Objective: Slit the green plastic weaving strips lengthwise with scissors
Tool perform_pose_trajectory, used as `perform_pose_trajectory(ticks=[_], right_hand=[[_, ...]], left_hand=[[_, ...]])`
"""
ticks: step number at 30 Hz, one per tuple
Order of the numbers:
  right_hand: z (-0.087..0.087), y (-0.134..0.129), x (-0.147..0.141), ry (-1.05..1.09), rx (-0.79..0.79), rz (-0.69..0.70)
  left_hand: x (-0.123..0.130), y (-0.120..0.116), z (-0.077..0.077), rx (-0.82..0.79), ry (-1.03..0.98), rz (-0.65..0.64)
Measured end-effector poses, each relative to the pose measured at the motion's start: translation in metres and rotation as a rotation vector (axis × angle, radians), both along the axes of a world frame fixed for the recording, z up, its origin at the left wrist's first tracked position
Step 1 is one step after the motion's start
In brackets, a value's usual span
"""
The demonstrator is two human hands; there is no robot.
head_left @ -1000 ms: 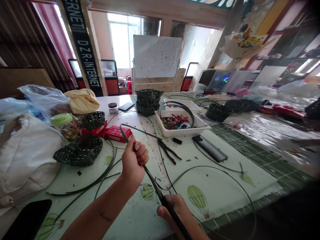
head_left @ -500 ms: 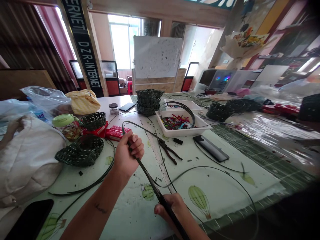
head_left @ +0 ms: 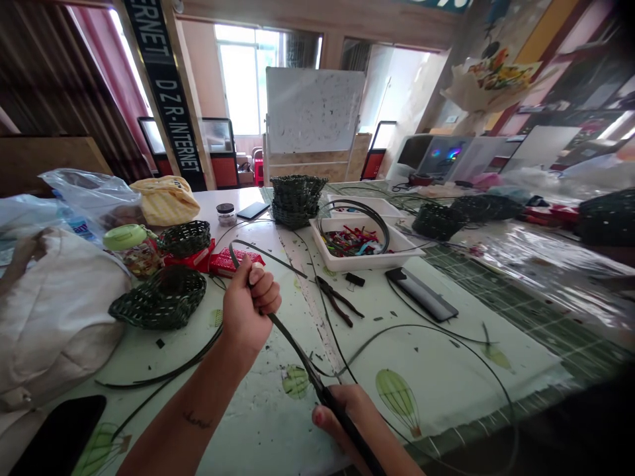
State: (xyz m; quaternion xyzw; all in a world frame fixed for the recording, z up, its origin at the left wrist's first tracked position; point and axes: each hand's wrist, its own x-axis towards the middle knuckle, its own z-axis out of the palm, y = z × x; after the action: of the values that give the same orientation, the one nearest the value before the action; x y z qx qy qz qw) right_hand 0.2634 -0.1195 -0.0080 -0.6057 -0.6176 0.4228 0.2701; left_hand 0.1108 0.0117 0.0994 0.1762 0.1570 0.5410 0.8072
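My left hand (head_left: 252,301) is closed in a fist round a flat dark green strip (head_left: 288,334). One end of the strip loops above the fist and points to the right. Its other side runs down toward my right hand (head_left: 357,416), which is wrapped round a long black tool (head_left: 350,430). The tool's narrow tip meets the strip; its exact kind is unclear. A second thin strip (head_left: 417,327) curves over the table to the right. Beyond my hands lies a pair of dark-handled pliers (head_left: 340,301).
Woven dark baskets stand at the left (head_left: 161,301) and at the back (head_left: 296,198). A white tray (head_left: 342,263) holds colourful bits and coiled strip. A binder clip (head_left: 355,280), a phone-like dark slab (head_left: 421,294), a red box (head_left: 233,263) and a lidded jar (head_left: 133,250) lie around.
My left hand has shifted slightly left, and the strip's looped end has moved left with it, away from the pliers. The strip between my hands bows more. My right hand has moved slightly right.
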Motion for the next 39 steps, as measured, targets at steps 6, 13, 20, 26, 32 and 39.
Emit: perform_pose_trajectory(ticks=[6,13,20,26,32,39], right_hand=[[0.006,-0.005,0.001,-0.012,0.016,0.038],[-0.001,-0.007,0.0,0.001,0.018,0.014],[0.005,-0.004,-0.002,0.042,-0.03,0.006],[0.0,-0.001,-0.006,0.026,-0.027,-0.047],[-0.011,0.0,-0.006,0.034,0.011,-0.078],[-0.014,-0.004,-0.001,0.096,0.038,-0.028]], left_hand=[[0.006,-0.001,-0.006,-0.065,0.013,0.03],[0.007,-0.003,-0.005,-0.084,0.017,0.053],[0.005,-0.003,-0.004,-0.058,0.041,0.057],[0.006,0.001,-0.005,-0.048,0.039,0.058],[0.005,0.001,-0.006,-0.051,0.04,0.059],[0.014,-0.011,-0.007,-0.074,0.054,0.045]])
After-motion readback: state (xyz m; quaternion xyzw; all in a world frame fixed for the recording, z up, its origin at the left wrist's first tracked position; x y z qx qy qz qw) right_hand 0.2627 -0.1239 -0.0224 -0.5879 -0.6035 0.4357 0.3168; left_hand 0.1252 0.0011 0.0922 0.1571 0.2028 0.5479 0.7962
